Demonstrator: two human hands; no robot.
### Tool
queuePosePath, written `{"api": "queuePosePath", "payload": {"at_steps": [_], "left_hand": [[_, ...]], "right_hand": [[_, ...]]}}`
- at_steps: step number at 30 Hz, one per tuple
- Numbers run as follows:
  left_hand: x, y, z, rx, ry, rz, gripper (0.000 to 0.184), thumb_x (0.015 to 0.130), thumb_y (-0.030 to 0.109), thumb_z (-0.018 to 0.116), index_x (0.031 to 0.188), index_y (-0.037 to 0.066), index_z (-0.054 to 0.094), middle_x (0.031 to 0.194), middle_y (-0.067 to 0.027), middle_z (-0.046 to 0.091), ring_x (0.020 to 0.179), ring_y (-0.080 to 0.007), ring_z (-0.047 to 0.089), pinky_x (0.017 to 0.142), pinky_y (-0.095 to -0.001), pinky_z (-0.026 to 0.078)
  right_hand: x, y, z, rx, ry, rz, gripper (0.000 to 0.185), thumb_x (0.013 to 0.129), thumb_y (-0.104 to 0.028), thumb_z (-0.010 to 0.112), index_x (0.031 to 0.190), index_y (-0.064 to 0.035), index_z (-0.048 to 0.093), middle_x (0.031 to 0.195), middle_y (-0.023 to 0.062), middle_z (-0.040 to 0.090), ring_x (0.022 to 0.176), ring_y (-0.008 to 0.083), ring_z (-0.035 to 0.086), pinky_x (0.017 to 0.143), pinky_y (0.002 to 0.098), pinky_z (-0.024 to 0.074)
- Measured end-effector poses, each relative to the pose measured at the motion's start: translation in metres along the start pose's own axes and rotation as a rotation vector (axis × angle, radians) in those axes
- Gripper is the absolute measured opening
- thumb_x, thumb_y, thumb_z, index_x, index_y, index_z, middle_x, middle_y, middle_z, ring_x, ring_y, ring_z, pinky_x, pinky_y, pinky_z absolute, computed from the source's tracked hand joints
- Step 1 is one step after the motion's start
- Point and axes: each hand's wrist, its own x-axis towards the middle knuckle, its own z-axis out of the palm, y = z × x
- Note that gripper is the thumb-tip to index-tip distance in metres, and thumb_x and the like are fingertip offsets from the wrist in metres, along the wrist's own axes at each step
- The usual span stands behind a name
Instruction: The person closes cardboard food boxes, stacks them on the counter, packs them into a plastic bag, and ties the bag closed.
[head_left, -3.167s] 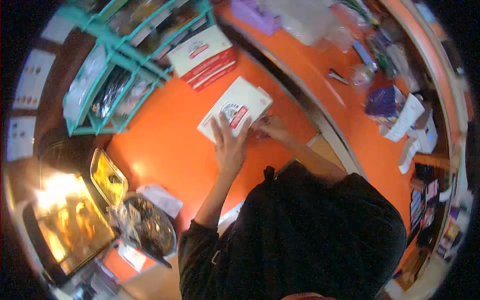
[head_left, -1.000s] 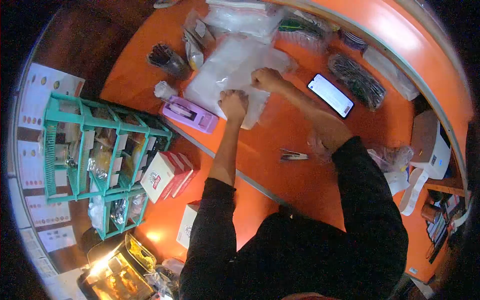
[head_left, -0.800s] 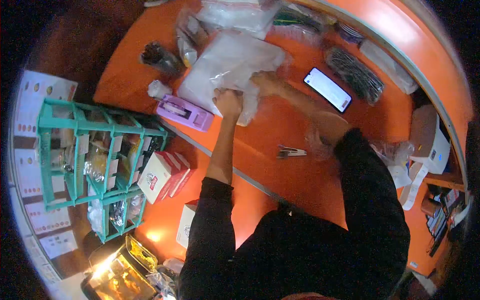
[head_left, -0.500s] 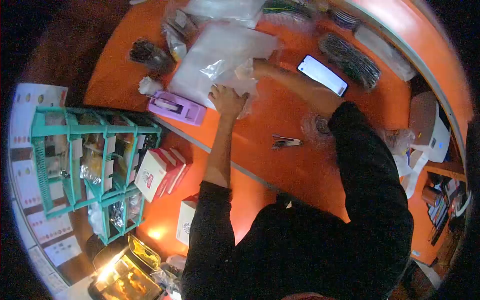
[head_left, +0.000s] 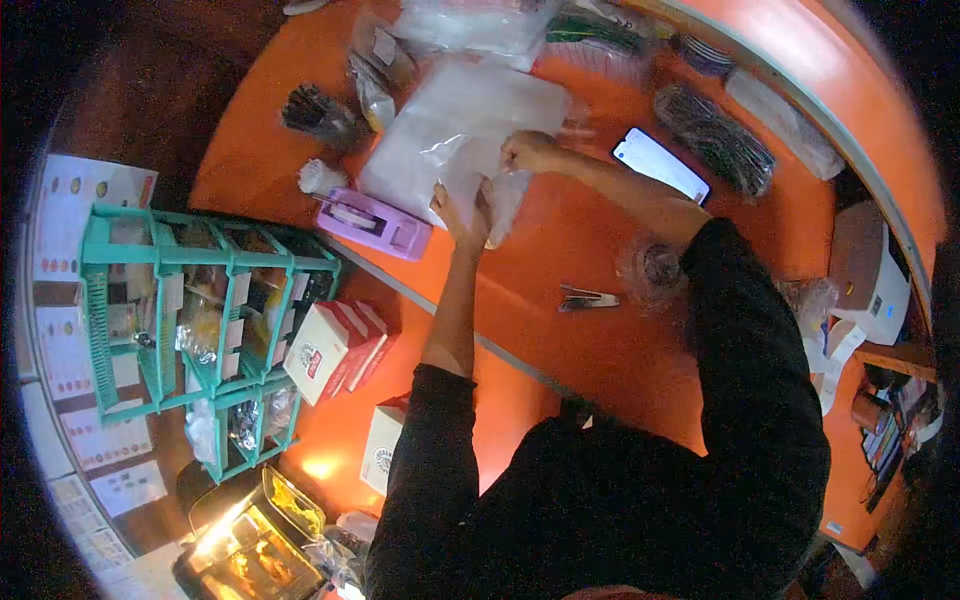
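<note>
The two hands are a little apart over a stack of clear plastic bags on the orange bench (head_left: 530, 275). The right hand (head_left: 528, 153) is closed, its fingertips pinched at the edge of a bag (head_left: 468, 166) that stretches between the hands. The left hand (head_left: 462, 208) is bent at the bag's near side, with thumb and fingers spread; whether it grips the plastic I cannot tell.

Just left of the left hand, beside the stack, is a purple tape dispenser (head_left: 375, 225). Farther left and beyond it stands a holder of dark sticks (head_left: 318, 115). To the right of the right hand, by the forearm, lies a phone (head_left: 662, 163) with its screen lit, and past that a wrapped bundle (head_left: 715, 138) of dark sticks.

Nearer the body than the right hand is a stapler (head_left: 588, 298), with crumpled plastic (head_left: 655, 268) under the right forearm. Well beyond both hands are more bags (head_left: 475, 32).

Left of the left forearm are red and white boxes (head_left: 338, 350), and farther out a green rack (head_left: 190, 320). A printer (head_left: 872, 275) stands well to the right of both hands.
</note>
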Motion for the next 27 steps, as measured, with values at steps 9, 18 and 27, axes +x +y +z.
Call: {"api": "queuePosePath", "payload": {"at_steps": [9, 18, 27], "left_hand": [[-0.009, -0.022, 0.032, 0.247, -0.125, -0.081, 0.056, 0.063, 0.038, 0.062, 0.098, -0.004, 0.051, 0.105, -0.0177, 0.044, 0.099, -0.0336, 0.035, 0.086, -0.0412, 0.025], [-0.004, 0.011, -0.002, 0.043, -0.288, -0.237, 0.076, 0.061, 0.048, 0.061, 0.118, 0.002, 0.039, 0.12, -0.0223, 0.034, 0.112, -0.0382, 0.024, 0.096, -0.0448, 0.017], [0.005, 0.018, 0.003, 0.371, -0.147, -0.092, 0.061, 0.064, 0.046, 0.058, 0.112, 0.01, 0.045, 0.109, -0.0153, 0.046, 0.103, -0.0339, 0.036, 0.09, -0.0444, 0.024]], "right_hand": [[0.002, -0.002, -0.001, -0.389, 0.042, -0.021, 0.024, 0.067, -0.027, 0.059, 0.074, -0.0038, 0.06, 0.071, 0.0155, 0.059, 0.064, 0.0293, 0.056, 0.058, 0.0404, 0.0437], [0.021, -0.001, 0.012, -0.651, -0.044, -0.079, 0.023, 0.068, -0.026, 0.057, 0.078, -0.0051, 0.06, 0.076, 0.0148, 0.059, 0.067, 0.0303, 0.057, 0.061, 0.0412, 0.0457], [0.004, -0.006, 0.027, -0.58, 0.001, -0.093, 0.02, 0.069, -0.023, 0.056, 0.077, -0.0053, 0.06, 0.071, 0.0129, 0.058, 0.064, 0.0277, 0.056, 0.058, 0.0407, 0.0441]]}}
